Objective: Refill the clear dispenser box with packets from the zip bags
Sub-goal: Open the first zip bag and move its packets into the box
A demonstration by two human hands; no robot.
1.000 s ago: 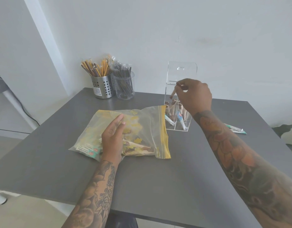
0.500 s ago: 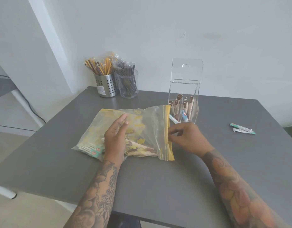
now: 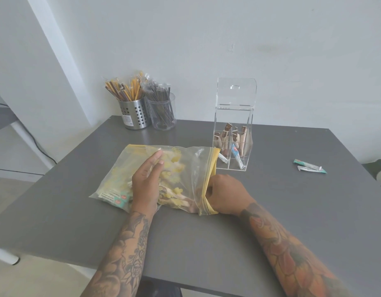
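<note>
A clear zip bag [image 3: 185, 168] with a yellow seal strip lies flat on the grey table [image 3: 206, 243], its mouth facing right. Stick packets [image 3: 118, 198] show through it. My left hand [image 3: 145, 185] rests flat on top of the bag, fingers straight. My right hand [image 3: 226, 194] is pushed into the bag's mouth, and its fingers are hidden behind the plastic and the yellow strip. Just beyond the bag's mouth stands the clear dispenser box [image 3: 234, 116], lid raised, with several brown and white packets [image 3: 228, 136] upright in its compartments.
Two loose packets [image 3: 309, 168] lie on the table to the right. A perforated steel holder [image 3: 133, 114] and a clear cup [image 3: 162, 114], both full of sticks, stand at the back left against the wall. The table's front edge runs under my forearms.
My right hand let go of a packet at the dispenser box, came down to the bag's mouth, and now has its fingers inside the bag. My left hand stayed flat on the bag.
</note>
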